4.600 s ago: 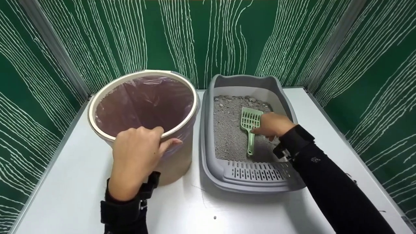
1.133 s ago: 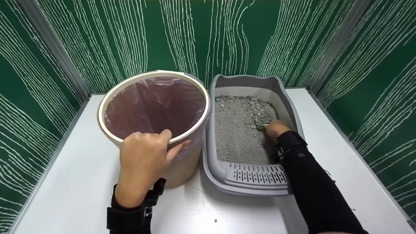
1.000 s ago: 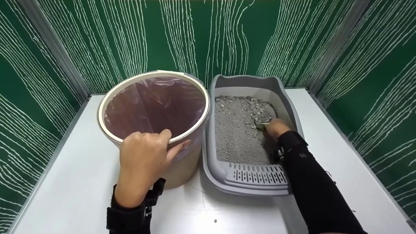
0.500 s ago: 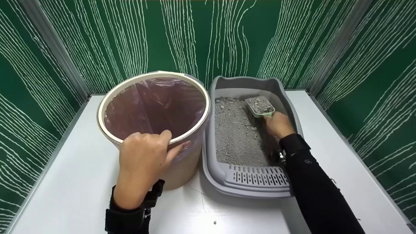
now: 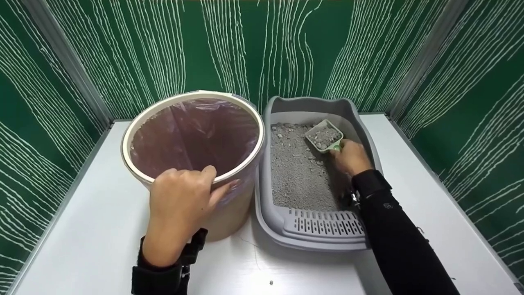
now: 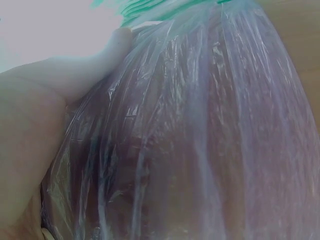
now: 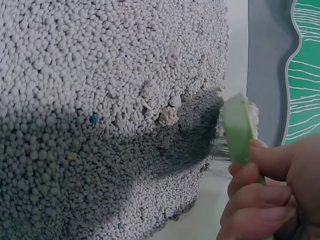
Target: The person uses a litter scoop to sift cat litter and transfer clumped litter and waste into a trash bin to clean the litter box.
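Note:
My right hand (image 5: 351, 157) grips the handle of a light green slotted litter scoop (image 5: 336, 146), raised over the far right part of the litter. Grey clumps and grains lie in its pan, and blurred grains stream down beneath the scoop (image 7: 238, 127) in the right wrist view. Below it, grey litter (image 5: 297, 176) fills the grey litter box (image 5: 266, 172). My left hand (image 5: 180, 205) holds the near rim of a round trash bin (image 5: 133, 172), fingers over the top and thumb outside. A clear plastic bag (image 6: 200, 130) lines the bin and hangs down its outside.
The bin and the litter box stand side by side on a white table (image 5: 229, 266), close together. Green walls (image 5: 286, 49) with white lines enclose the back and sides. A small pellet (image 5: 271, 282) lies near the table's front.
The scoop, earlier lying on the litter, has been picked up, dug in and lifted loaded. Since half a second ago its pan has turned and holds less litter. The bin has shifted slightly right.

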`<control>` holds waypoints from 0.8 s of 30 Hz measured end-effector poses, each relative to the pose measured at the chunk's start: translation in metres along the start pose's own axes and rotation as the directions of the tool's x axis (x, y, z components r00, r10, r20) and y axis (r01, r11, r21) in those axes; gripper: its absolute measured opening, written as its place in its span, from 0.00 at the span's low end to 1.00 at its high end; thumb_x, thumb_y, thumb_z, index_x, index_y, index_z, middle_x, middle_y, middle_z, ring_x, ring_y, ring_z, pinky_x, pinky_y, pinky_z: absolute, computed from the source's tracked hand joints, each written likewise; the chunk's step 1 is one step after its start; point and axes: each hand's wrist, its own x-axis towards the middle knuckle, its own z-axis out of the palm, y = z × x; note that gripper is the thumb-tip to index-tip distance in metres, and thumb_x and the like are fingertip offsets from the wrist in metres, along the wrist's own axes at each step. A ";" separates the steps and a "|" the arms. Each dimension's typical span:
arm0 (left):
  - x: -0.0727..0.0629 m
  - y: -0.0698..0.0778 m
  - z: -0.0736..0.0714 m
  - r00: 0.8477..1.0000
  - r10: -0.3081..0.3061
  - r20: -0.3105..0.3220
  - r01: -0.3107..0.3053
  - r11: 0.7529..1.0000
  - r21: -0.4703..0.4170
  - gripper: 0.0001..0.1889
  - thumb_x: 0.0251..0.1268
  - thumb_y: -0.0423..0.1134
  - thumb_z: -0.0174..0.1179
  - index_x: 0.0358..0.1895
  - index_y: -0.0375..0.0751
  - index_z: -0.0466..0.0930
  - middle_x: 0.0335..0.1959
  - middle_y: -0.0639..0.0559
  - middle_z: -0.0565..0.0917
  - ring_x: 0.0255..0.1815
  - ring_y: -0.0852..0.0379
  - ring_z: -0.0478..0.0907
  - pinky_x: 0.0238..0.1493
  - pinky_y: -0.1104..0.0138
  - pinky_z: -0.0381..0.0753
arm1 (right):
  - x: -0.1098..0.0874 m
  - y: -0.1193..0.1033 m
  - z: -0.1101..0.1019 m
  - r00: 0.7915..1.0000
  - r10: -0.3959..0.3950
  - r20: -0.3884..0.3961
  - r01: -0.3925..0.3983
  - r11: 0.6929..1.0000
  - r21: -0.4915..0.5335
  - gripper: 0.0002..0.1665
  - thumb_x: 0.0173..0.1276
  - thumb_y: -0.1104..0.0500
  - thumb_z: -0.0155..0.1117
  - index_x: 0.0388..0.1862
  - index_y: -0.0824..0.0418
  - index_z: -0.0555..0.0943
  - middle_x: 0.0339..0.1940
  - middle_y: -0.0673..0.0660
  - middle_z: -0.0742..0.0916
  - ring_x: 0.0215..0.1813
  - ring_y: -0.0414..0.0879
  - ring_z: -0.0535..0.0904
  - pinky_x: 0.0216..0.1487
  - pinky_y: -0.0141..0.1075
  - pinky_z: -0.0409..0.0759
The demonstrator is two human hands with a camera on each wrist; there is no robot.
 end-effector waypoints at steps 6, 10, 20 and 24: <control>-0.001 0.001 0.000 1.000 0.000 -0.020 0.000 1.000 -0.004 0.32 0.59 0.61 0.75 0.18 0.45 0.64 0.07 0.54 0.60 0.08 0.47 0.61 0.12 0.57 0.60 | 0.000 0.001 0.001 0.998 -0.043 -0.035 0.042 0.999 -0.010 0.15 0.80 0.56 0.63 0.42 0.69 0.81 0.40 0.67 0.85 0.48 0.65 0.81 0.52 0.58 0.78; -0.001 0.000 0.001 1.000 0.001 -0.024 -0.001 1.000 -0.007 0.33 0.60 0.61 0.75 0.18 0.45 0.63 0.07 0.55 0.59 0.08 0.49 0.59 0.12 0.58 0.60 | 0.001 0.000 0.001 0.997 -0.058 -0.057 0.058 0.998 -0.009 0.17 0.80 0.54 0.63 0.37 0.68 0.81 0.40 0.69 0.86 0.48 0.66 0.82 0.51 0.58 0.78; -0.001 0.000 0.001 0.999 0.012 -0.031 -0.012 1.000 -0.014 0.32 0.57 0.57 0.77 0.17 0.45 0.63 0.07 0.55 0.59 0.08 0.49 0.59 0.12 0.58 0.60 | 0.002 -0.004 0.000 1.000 -0.030 0.009 0.030 0.999 -0.037 0.26 0.86 0.51 0.54 0.25 0.61 0.77 0.31 0.64 0.83 0.38 0.62 0.81 0.45 0.54 0.77; 0.000 0.000 0.001 0.999 0.013 -0.030 -0.013 1.000 -0.007 0.32 0.57 0.57 0.77 0.17 0.45 0.63 0.07 0.55 0.59 0.08 0.50 0.59 0.13 0.59 0.60 | 0.002 -0.006 -0.001 1.000 -0.027 0.004 0.027 0.999 -0.032 0.27 0.87 0.51 0.52 0.24 0.60 0.75 0.30 0.63 0.81 0.37 0.61 0.79 0.43 0.54 0.77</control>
